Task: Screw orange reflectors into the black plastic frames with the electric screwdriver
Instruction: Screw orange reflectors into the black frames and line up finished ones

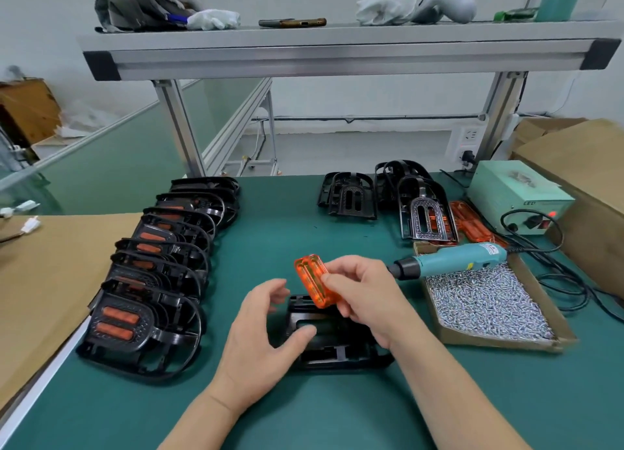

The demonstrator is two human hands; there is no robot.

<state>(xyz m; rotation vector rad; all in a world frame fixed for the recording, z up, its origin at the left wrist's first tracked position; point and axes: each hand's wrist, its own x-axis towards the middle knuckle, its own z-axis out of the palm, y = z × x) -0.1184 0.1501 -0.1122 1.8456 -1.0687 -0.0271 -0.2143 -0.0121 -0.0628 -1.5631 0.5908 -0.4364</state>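
I have the right hand (364, 297) pinching one orange reflector (312, 279) by its near end, thumb and fingertips closed on it. The piece is raised off the table and tilted, directly above the far edge of the black frame (337, 348). That frame lies flat on the green mat (287, 233), between the two wrists. The left hand (266, 341) sits over the frame's left side with its fingers half curled. Its thumb lies across the frame's opening, but I cannot tell whether it really grips the plastic or only hovers there. The electric screwdriver (462, 259) lies unheld to the right, across the back of the cardboard tray (489, 343) of screws (486, 301). A row of frames with reflectors fitted (152, 280) runs along my left, and more frames (351, 196) stand further back.
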